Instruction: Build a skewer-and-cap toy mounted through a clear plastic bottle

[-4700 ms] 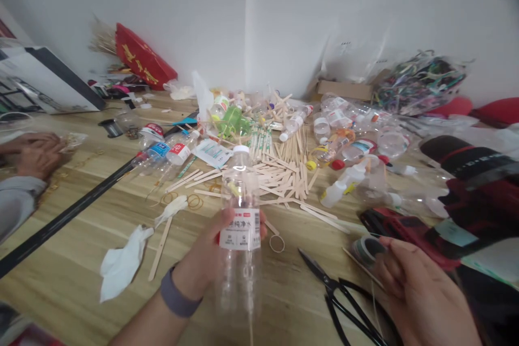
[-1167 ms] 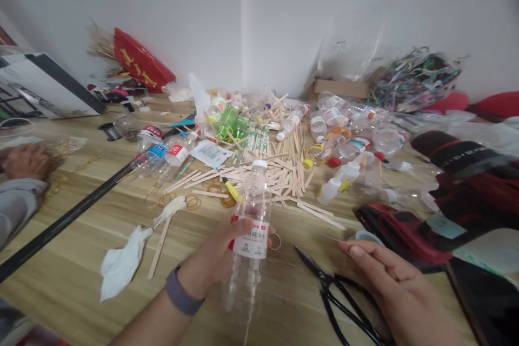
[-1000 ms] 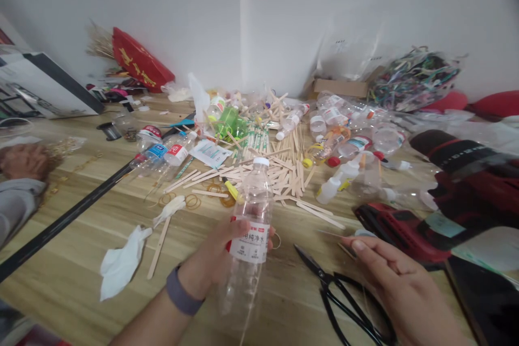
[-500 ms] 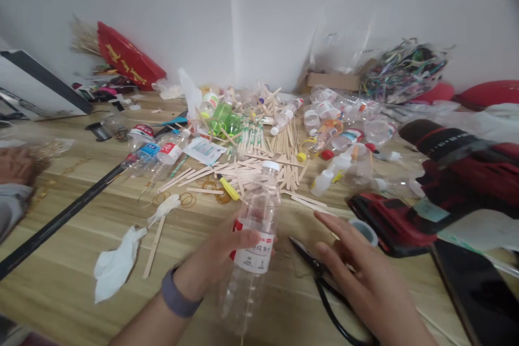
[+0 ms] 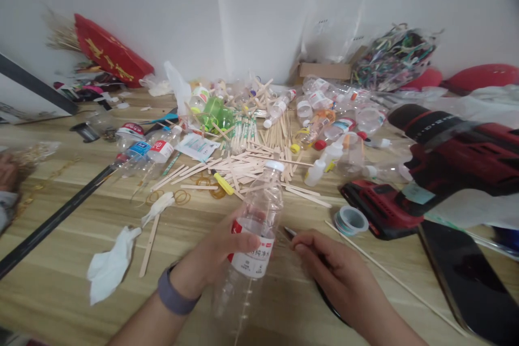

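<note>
My left hand point(image 5: 221, 251), with a grey band on the wrist, is wrapped round an empty clear plastic bottle point(image 5: 259, 216) with a white cap and a red-and-white label, tilted slightly right above the wooden table point(image 5: 60, 281). My right hand point(image 5: 336, 275) lies just right of the bottle, fingers curled over the black scissors point(image 5: 290, 232), whose tip pokes out beside the fingers. Most of the scissors is hidden under that hand.
A pile of wooden sticks point(image 5: 259, 157) and several bottles lie beyond the hands. A red cordless drill point(image 5: 438, 167) and a tape roll point(image 5: 351, 219) sit at the right, a thin skewer point(image 5: 389, 273) nearby. A white tissue point(image 5: 107, 267) and black rod point(image 5: 52, 221) lie left. Another person's hand point(image 5: 6, 170) is at far left.
My right hand moved left from beside the tape roll onto the scissors and closed over them. The bottle tilted a little rightward in my left hand. The view shifted right.
</note>
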Tool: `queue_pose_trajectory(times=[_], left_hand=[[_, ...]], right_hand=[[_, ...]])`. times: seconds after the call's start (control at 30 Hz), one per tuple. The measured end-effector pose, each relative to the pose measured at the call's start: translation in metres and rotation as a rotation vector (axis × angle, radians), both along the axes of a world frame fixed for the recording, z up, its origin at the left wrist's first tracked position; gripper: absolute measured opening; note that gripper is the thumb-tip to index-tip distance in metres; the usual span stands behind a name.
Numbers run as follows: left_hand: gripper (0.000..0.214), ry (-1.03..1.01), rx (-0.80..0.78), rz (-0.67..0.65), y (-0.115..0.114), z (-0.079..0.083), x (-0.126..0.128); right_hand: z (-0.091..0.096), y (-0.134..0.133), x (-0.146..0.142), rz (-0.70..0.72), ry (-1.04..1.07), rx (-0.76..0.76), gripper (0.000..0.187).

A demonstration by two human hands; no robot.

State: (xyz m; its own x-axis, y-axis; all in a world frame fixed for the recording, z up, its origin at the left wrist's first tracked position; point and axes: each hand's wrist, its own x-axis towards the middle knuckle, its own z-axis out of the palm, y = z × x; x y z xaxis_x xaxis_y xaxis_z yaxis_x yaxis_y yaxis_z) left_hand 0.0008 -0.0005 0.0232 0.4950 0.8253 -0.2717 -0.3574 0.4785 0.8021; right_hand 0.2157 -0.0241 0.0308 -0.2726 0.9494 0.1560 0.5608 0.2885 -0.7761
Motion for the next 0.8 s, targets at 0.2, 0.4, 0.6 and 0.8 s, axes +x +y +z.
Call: queue_pose_trajectory(times=[0.2,0.4,0.6,0.8], left_hand=[[0.055,-0.057,0.038,-0.017,0.001,-0.002,-0.001],[0.060,0.011,0.005,-0.053,0.000,-0.003,-0.001],[0.058,0.085,-0.006,-0.089,-0.002,-0.001,0.000],[0.055,0.038,0.006,-0.177,-0.004,0.001,0.005]], right_hand=[[0.002,0.005,0.013,-0.009,-0.045,0.090,0.025],[-0.004,0.004,0.017,-0.086,-0.119,0.194,0.019],[-0.012,0.001,0.013,-0.256,-0.319,0.473,0.056],[-0.003,0.007,0.013,-0.309,-0.392,0.444,0.057]])
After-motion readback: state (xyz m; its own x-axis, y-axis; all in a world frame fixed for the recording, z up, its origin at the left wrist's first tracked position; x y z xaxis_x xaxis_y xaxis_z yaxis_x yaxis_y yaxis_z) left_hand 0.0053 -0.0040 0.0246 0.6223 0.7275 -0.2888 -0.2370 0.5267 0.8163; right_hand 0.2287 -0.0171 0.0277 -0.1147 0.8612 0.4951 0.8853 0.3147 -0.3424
